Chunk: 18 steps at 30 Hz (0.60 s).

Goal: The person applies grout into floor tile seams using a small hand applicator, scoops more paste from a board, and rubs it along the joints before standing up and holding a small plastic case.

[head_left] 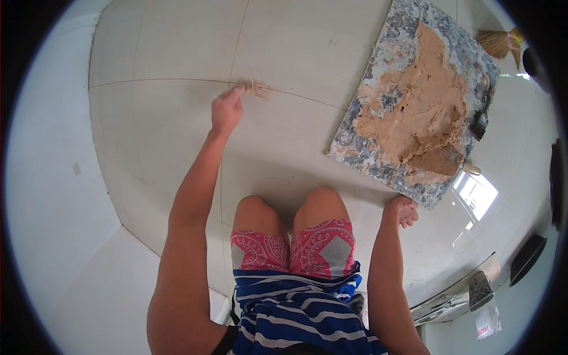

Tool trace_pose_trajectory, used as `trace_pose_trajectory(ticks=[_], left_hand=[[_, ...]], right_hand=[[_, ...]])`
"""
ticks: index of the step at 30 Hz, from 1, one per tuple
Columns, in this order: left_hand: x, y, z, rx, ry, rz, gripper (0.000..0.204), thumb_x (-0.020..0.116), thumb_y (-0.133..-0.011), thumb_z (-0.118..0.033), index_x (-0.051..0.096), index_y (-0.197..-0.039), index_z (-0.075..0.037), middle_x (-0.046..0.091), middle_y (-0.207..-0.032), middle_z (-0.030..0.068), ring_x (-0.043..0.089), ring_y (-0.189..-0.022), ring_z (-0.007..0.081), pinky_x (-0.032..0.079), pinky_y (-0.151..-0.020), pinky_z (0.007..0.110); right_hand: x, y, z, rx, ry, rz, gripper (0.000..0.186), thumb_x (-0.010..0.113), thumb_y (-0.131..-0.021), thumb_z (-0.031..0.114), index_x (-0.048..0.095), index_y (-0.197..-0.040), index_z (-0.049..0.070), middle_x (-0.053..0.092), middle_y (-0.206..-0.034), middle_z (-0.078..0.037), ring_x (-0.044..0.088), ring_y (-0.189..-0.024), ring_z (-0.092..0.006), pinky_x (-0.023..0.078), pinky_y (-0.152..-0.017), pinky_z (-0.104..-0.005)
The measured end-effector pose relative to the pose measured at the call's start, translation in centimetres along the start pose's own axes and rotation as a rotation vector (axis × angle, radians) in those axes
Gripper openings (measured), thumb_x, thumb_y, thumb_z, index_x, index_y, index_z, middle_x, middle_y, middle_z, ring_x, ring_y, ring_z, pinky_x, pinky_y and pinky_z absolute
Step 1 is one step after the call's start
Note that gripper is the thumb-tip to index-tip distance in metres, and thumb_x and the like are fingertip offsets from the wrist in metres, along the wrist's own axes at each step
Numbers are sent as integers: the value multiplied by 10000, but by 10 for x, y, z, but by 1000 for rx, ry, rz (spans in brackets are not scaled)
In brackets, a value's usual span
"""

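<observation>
My left hand [228,110] reaches over the tiled floor and is closed round the short handle of a small brush [260,90]. Its pale, stiff bristles splay out to the right, just above a tile joint. My right hand [402,211] is low beside the near corner of a stained board [346,139]; its fingers are loosely curled and apart, with nothing visible in them. Whether it touches the board I cannot tell. A thick tan paste [423,100] is spread over the board. At the board's right edge a pale tool handle [471,169] sticks out beside the paste.
Glossy tiles [296,35] cover the floor, and a white wall [53,177] runs along the left. A dark tool [480,125] lies at the board's right edge. Beyond are a straw broom [496,42], a black basin [528,260] and a dirty bucket-like container [480,290].
</observation>
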State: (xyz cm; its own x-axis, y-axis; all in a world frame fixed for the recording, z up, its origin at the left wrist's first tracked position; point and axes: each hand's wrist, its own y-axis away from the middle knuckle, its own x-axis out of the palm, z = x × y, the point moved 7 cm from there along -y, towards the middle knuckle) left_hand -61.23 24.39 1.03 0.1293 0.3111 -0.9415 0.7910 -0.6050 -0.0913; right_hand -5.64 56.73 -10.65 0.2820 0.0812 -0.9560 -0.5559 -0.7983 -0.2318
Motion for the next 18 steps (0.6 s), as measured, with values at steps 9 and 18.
trace_pose_trajectory(ticks=[9, 18], left_hand=[[30, 14, -22, 23, 87, 32, 277, 584, -751, 37, 661, -988, -84, 669, -1030, 98, 636, -971, 280, 542, -813, 391], [36, 10, -61, 13, 54, -52, 250, 580, -754, 26, 642, -969, -85, 671, -947, 110, 644, -856, 312, 540, -702, 409]], right_hand=[[-11, 1, 1, 279, -100, 66, 351, 438, -781, 395, 393, -887, 62, 426, -1019, -160, 457, -915, -349, 454, -649, -445], [-10, -6, -1, 233, -100, 86, 378, 448, -744, 403, 446, -907, 61, 454, -993, -145, 463, -904, -363, 427, -692, -509]])
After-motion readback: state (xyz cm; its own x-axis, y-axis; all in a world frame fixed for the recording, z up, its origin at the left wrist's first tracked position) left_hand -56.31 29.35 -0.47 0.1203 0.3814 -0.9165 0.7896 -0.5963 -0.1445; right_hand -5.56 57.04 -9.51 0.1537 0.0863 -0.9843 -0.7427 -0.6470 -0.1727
